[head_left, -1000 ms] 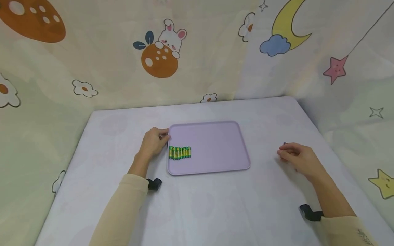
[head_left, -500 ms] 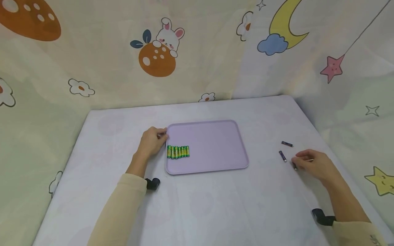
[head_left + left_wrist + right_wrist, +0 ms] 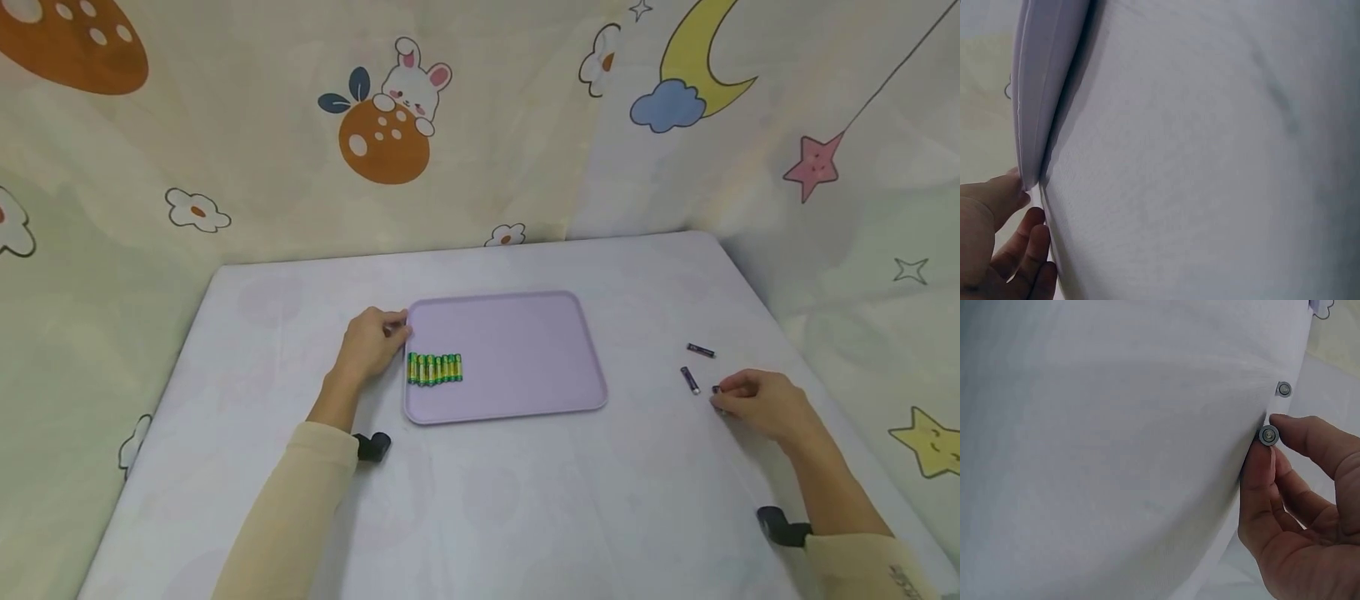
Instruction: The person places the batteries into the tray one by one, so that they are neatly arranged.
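Note:
A lavender tray (image 3: 517, 350) lies on the white-covered table, with several green-and-yellow batteries (image 3: 435, 369) standing side by side in a row along its left part. At the tray's left rim, my left hand (image 3: 369, 343) holds the edge with thumb and forefinger; in the left wrist view its other fingers (image 3: 1034, 244) are bent below the rim. Over on the right, my right hand (image 3: 765, 404) pinches a dark battery (image 3: 1269, 435) between thumb and fingertips, its round end facing the right wrist camera. Two more dark batteries, one farther back (image 3: 701, 350) and one nearer (image 3: 690, 380), lie just left of that hand.
The white tabletop (image 3: 525, 508) extends around the tray, its back edge meeting a patterned cloth wall (image 3: 285, 150). Black wrist mounts (image 3: 372, 447) show at both sleeves.
My right hand has moved right and toward me from the two loose dark batteries and now pinches a third one. My left hand stays at the tray's rim.

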The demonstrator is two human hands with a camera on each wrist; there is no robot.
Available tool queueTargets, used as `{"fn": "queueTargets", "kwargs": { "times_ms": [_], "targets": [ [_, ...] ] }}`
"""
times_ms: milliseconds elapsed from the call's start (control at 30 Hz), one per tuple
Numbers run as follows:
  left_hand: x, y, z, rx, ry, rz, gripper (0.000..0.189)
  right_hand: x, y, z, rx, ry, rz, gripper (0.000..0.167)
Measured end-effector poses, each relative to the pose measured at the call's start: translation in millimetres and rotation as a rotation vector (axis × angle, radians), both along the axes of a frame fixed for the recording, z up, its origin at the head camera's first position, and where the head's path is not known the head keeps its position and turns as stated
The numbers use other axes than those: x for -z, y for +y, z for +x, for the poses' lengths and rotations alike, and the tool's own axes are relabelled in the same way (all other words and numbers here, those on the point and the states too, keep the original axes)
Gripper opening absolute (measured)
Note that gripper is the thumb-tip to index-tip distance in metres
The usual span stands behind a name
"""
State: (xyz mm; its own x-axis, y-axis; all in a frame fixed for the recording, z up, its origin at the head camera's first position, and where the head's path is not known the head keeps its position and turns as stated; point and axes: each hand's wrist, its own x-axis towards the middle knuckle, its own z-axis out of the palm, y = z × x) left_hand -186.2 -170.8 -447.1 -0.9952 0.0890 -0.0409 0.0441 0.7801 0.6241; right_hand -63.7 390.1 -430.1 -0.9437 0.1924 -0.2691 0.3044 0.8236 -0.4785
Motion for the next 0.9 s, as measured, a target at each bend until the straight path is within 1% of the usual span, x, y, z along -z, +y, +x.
{"fn": "queueTargets", "kwargs": {
  "times_ms": [133,200,300,400,533,633,800,900],
  "targets": [
    [-0.8,0.7,0.0,-0.006,0.01,0.006,0.04,-0.8,-2,-3.5,-0.022,0.007,-0.04,0.041],
    [-1.0,0.6,0.0,-0.007,0.011,0.004,0.04,-1.1,-4,-5.3,-0.025,0.02,-0.076,0.044],
    [-1.1,0.2,0.1,-0.006,0.008,-0.001,0.04,-0.8,-10,-7.5,-0.023,0.047,-0.163,0.046],
    [-1.0,-0.1,-0.1,0.002,0.008,-0.007,0.04,-1.7,-19,-10.1,-0.03,0.076,-0.293,0.046],
    [-0.1,-1.1,-1.8,0.009,0.012,-0.009,0.04,-5.0,-41,-20.2,-0.059,0.115,-0.46,0.047],
    [-0.1,0.4,-3.1,0.01,0.007,0.0,0.04,-6.5,-62,-30.2,-0.082,0.129,-0.533,0.045],
    [-2.6,1.1,-1.7,0.002,-0.014,0.002,0.041,-4.8,-99,-47.8,-0.121,0.104,-0.582,0.042],
    [-3.4,0.1,-0.9,-0.001,-0.02,-0.004,0.041,-5.8,-120,-55.6,-0.149,0.101,-0.619,0.04]
  ]
}}
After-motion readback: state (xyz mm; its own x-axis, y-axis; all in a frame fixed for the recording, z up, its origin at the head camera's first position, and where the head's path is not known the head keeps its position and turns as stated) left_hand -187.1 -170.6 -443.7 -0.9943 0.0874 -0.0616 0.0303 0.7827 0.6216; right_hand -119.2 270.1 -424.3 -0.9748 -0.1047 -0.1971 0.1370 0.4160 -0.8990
